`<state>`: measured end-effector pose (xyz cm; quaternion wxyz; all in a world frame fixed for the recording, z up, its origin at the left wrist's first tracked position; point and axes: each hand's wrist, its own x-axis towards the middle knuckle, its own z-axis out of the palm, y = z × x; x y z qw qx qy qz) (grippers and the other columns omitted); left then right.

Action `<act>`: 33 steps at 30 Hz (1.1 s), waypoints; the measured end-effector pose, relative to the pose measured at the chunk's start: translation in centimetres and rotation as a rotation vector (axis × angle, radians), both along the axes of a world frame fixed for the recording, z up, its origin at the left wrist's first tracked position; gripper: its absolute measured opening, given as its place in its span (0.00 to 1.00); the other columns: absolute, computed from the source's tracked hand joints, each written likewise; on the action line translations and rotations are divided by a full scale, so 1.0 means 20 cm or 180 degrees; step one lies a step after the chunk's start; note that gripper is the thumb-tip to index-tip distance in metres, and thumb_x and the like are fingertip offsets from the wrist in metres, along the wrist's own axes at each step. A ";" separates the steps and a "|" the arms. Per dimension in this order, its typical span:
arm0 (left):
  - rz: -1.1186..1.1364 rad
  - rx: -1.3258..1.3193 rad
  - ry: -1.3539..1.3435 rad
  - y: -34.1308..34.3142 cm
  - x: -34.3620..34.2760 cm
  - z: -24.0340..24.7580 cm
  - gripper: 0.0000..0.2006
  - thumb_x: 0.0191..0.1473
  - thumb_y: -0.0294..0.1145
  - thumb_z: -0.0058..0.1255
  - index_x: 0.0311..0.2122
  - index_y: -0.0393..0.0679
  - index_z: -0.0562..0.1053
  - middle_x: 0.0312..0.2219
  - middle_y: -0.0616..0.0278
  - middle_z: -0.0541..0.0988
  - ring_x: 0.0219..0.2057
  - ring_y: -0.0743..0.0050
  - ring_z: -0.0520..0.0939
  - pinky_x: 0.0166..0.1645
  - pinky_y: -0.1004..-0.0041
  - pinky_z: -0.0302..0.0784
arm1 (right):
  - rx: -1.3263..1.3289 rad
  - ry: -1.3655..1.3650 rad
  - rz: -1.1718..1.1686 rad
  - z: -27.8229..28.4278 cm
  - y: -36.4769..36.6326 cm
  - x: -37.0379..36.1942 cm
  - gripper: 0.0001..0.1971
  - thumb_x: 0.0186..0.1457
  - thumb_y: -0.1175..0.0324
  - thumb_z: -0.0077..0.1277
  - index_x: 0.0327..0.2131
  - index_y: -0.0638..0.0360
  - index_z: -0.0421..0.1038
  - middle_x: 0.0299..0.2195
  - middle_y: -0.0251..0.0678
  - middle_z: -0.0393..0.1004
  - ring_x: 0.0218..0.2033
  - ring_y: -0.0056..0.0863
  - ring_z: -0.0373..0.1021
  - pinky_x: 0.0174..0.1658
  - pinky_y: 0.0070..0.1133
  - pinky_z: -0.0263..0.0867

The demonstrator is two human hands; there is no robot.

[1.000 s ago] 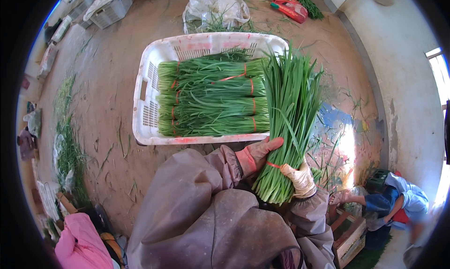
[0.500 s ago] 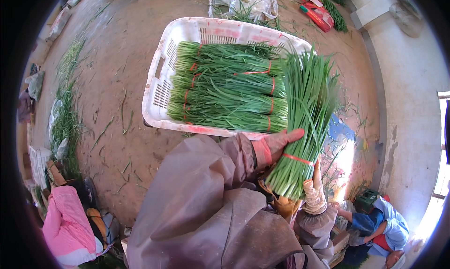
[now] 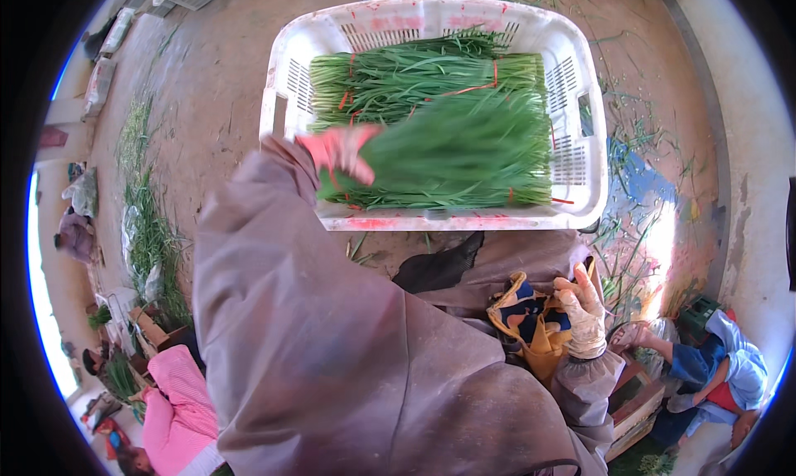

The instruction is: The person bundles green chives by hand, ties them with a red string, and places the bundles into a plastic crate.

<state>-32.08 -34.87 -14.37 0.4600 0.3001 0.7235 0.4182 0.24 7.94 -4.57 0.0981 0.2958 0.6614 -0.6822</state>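
Below the white crate [image 3: 431,215], nearest the person, the right hand [image 3: 584,310] rests in a pale glove on the rim of a yellow and blue bag [image 3: 531,318] just short of the crate's near wall; its fingers lie loosely spread on the cloth, and I cannot tell whether they pinch it. At the crate's near left corner, the left hand [image 3: 344,148], in a pink glove, reaches over the rim with its grip closed around the root end of a bundle of green chives [image 3: 452,157]. That bundle lies across the crate, on top of the near part of the stack, blurred with motion.

One hand at one end looks to me like the weak point: the loose leaf tips toward the crate's right wall could fan out or spill over the low near rim, and the thin red band could slip off. A bundle dropped crooked might also lean on the wall and skew the rows.

Inside the crate, tied bundles of the same greens [image 3: 414,82] lie side by side, all running left to right, with red ties showing. Beyond the crate's far wall, and to its right, loose green scraps [image 3: 630,111] litter the earth floor.
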 end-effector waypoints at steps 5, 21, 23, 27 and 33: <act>0.0834 -0.0951 0.0241 -0.14 0.31 -0.51 0.47 0.25 0.26 0.71 0.58 0.44 0.63 0.45 0.58 0.77 0.48 0.65 0.76 0.54 0.71 0.69 | 0.0085 -0.0197 -0.0161 -0.03 0.02 -0.01 0.26 0.57 0.74 0.52 0.59 0.59 0.60 0.40 0.36 0.75 0.40 0.20 0.70 0.46 0.18 0.66; 0.0131 -0.2225 0.2302 0.12 0.46 -0.06 0.49 0.40 0.51 0.62 0.64 0.42 0.52 0.61 0.50 0.57 0.61 0.53 0.60 0.64 0.55 0.53 | 0.0142 -0.0041 -0.0220 0.00 0.03 0.00 0.23 0.57 0.76 0.51 0.57 0.62 0.62 0.38 0.37 0.76 0.37 0.21 0.72 0.44 0.18 0.68; -0.0023 -0.1914 0.2531 0.26 0.54 0.01 0.44 0.43 0.47 0.59 0.64 0.44 0.54 0.61 0.49 0.58 0.62 0.50 0.59 0.65 0.53 0.50 | 0.0268 0.0058 -0.0283 -0.01 0.05 0.05 0.23 0.57 0.75 0.51 0.56 0.64 0.62 0.38 0.38 0.76 0.37 0.22 0.72 0.44 0.19 0.68; 0.1168 -0.0063 0.3644 0.68 0.79 0.09 0.33 0.48 0.41 0.53 0.60 0.45 0.62 0.57 0.55 0.65 0.58 0.51 0.64 0.63 0.53 0.54 | 0.0274 0.0104 -0.1067 0.06 0.11 0.13 0.22 0.57 0.76 0.50 0.56 0.64 0.62 0.36 0.38 0.75 0.34 0.22 0.71 0.41 0.19 0.68; 0.0274 0.1295 0.2397 1.26 1.06 0.24 0.27 0.48 0.40 0.55 0.53 0.42 0.68 0.52 0.54 0.69 0.57 0.55 0.67 0.62 0.55 0.58 | 0.0635 0.0067 -0.1837 0.10 0.50 0.47 0.21 0.61 0.69 0.47 0.58 0.57 0.62 0.38 0.37 0.74 0.27 0.15 0.66 0.29 0.12 0.64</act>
